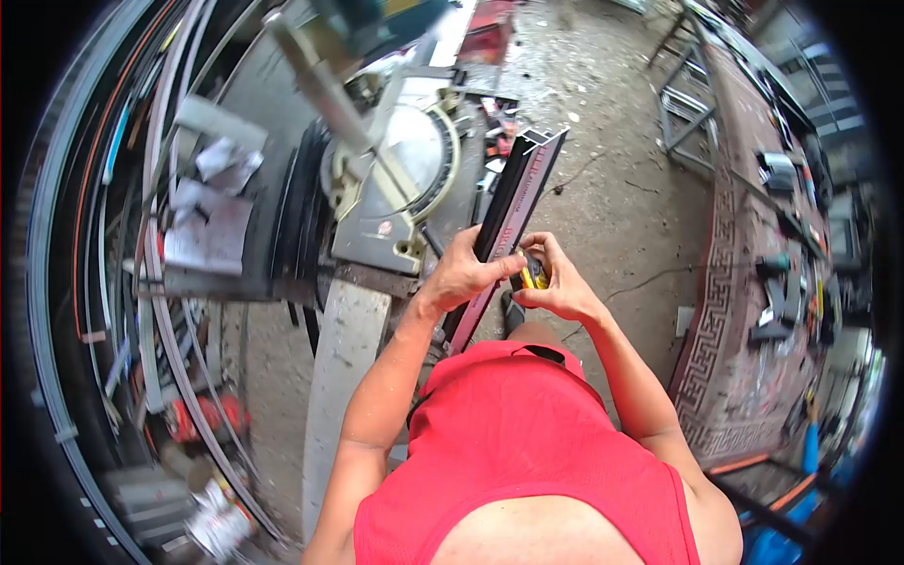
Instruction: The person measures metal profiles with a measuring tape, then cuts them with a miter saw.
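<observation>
A long dark aluminium profile (520, 188) with a reddish film on one face slants from my waist up toward the saw. My left hand (463, 273) grips it around the middle. My right hand (554, 282) holds a yellow and black tape measure (532, 273) pressed against the profile just beside the left hand. Both hands are in front of my red sleeveless shirt.
A mitre saw (405, 160) on a metal bench stands at centre left. Curved metal strips and profiles (160, 282) lie bundled on the left. A patterned carpet-covered table (753, 282) with power tools runs along the right. Concrete floor (612, 188) lies between.
</observation>
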Motion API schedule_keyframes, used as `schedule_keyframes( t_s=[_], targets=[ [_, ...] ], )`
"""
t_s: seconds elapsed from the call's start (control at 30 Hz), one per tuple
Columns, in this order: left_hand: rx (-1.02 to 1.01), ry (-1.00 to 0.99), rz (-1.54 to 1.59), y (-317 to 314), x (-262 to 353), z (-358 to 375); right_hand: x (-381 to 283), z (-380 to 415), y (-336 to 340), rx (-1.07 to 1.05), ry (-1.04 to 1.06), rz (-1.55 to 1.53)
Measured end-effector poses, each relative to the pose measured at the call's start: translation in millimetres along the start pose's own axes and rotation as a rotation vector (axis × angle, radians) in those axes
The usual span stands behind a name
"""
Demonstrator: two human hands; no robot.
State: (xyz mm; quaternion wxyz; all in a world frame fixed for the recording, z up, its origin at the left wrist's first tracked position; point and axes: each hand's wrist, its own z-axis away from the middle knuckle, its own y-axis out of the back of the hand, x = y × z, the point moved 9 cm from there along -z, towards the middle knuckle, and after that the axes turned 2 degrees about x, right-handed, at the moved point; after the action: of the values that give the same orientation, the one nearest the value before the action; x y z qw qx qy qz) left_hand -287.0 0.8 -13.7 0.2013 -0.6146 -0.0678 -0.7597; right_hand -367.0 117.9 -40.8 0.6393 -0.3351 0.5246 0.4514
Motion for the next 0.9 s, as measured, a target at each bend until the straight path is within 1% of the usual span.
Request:
schedule_keyframes(
  t_s=[0.03, 0.07, 0.1, 0.13, 0.17, 0.2, 0.23, 0.27, 0.3, 0.33, 0.37, 0.43, 0.47, 0.53, 0.57, 0.63, 0.7, 0.77, 0.9],
  targets=[
    [-0.085, 0.011, -0.004, -13, 1, -5, 3, 10, 10, 0.045, 0.005, -0.013],
    [-0.154, 0.041, 0.06, -24, 2, -9, 12, 20, 23, 0.126, -0.048, 0.004],
    [-0.195, 0.044, 0.039, -30, 6, -15, 20, 31, 36, 0.207, -0.103, 0.019],
    [-0.168, 0.052, 0.113, -29, 10, -22, 14, 49, 49, 0.293, -0.153, 0.047],
    [-0.128, 0.057, 0.189, -25, 15, -29, 23, 65, 60, 0.284, -0.16, 0.03],
    [-0.134, 0.0, 0.183, -23, 38, -36, 41, 85, 73, 0.302, -0.213, 0.006],
    [-0.063, 0.018, 0.161, -15, 54, -41, 64, 108, 85, 0.323, -0.308, 0.023],
    [-0.047, -0.003, 0.268, -8, 58, -49, 76, 126, 93, 0.32, -0.285, 0.141],
    [-0.023, -0.031, 0.376, -1, 56, -58, 96, 146, 99, 0.304, -0.276, 0.103],
    [-0.072, -0.023, 0.425, 1, 48, -67, 110, 156, 96, 0.281, -0.272, 0.064],
    [-0.073, -0.068, 0.406, -1, 48, -74, 105, 156, 84, 0.252, -0.253, 0.062],
    [-0.047, -0.001, 0.474, -7, 33, -79, 77, 165, 69, 0.304, -0.292, -0.182],
    [-0.042, -0.003, 0.471, -9, 27, -80, 61, 160, 63, 0.298, -0.289, -0.183],
    [-0.14, -0.072, 0.639, -21, 27, -80, 31, 144, 50, 0.344, -0.303, -0.3],
    [-0.144, -0.071, 0.637, -24, 24, -79, 18, 135, 45, 0.348, -0.301, -0.302],
    [-0.119, -0.102, 0.582, -27, 23, -76, 0, 116, 35, 0.332, -0.306, -0.401],
    [-0.105, -0.105, 0.579, -28, 24, -73, -7, 99, 31, 0.326, -0.296, -0.385],
    [-0.08, -0.134, 0.467, -27, 29, -69, -14, 87, 27, 0.292, -0.29, -0.379],
    [-0.012, -0.171, 0.48, -25, 34, -62, -17, 72, 25, 0.269, -0.274, -0.382]
  ],
)
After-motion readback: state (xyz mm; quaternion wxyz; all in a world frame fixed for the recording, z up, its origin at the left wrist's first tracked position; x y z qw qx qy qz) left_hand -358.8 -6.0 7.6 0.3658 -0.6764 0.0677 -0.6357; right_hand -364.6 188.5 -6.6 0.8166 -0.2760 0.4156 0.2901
